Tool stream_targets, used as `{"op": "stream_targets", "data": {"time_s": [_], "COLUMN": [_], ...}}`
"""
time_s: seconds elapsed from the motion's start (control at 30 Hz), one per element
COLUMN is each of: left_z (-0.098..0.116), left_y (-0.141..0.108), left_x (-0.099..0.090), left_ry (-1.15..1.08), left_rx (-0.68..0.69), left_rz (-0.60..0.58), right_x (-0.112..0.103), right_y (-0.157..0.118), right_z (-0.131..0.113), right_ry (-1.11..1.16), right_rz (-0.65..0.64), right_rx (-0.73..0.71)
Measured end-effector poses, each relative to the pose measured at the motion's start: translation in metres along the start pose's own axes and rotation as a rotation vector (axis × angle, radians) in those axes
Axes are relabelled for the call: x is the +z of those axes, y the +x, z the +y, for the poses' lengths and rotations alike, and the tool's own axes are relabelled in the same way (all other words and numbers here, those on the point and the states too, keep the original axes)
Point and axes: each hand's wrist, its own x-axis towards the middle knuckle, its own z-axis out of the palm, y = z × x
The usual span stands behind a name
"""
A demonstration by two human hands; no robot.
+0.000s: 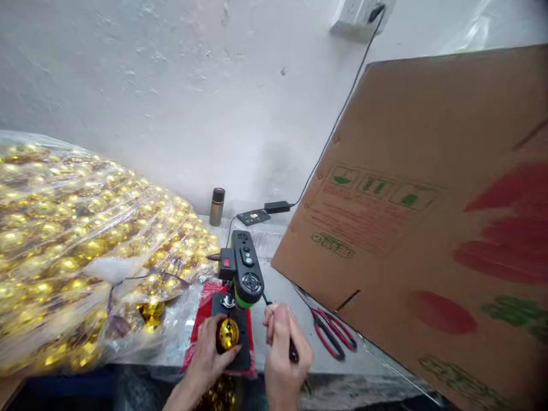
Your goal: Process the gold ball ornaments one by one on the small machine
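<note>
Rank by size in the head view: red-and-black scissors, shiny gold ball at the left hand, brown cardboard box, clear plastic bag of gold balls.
Largest to smallest:
Brown cardboard box
Clear plastic bag
Red-and-black scissors
Gold ball at the left hand

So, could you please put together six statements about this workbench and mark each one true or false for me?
1. The left hand holds a gold ball. True.
2. The right hand is flat and open. False: it is closed around a black handle.
3. In the picture, the scissors lie left of the cardboard box. True.
4. The gold heap at the left is covered with red cloth. False: it is under clear plastic.
5. A black cord runs up to the wall outlet. True.
6. The bottle near the wall lies on its side. False: it stands upright.
</note>
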Motion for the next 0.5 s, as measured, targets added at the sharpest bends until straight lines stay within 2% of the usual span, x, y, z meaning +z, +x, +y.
{"op": "stream_targets", "data": {"time_s": [0.17,0.27,0.33,0.37,0.4,0.43,0.5], "left_z": [-0.037,-0.046,-0.042,-0.037,-0.032,-0.027,-0.02], "left_y": [-0.069,-0.089,-0.079,-0.066,-0.047,-0.025,0.025], "left_x": [-0.002,-0.006,-0.017,-0.026,-0.036,-0.048,-0.072], "left_ry": [0.029,0.172,0.257,0.303,0.353,0.425,0.614], "left_rx": [0.405,0.543,0.518,0.477,0.376,0.271,0.004], "left_rz": [-0.059,0.001,0.067,0.09,0.161,0.181,0.108], "right_x": [0.003,0.002,0.002,0.002,0.002,0.002,0.003], "right_y": [-0.01,-0.016,-0.018,-0.019,-0.019,-0.019,-0.019], "right_z": [0.005,0.011,0.014,0.015,0.015,0.016,0.015], "right_ry": [0.05,0.056,0.055,0.059,0.063,0.065,0.066], "right_rz": [0.044,0.037,0.041,0.044,0.05,0.054,0.06], "right_rx": [-0.044,-0.048,-0.043,-0.04,-0.044,-0.052,-0.071]}}
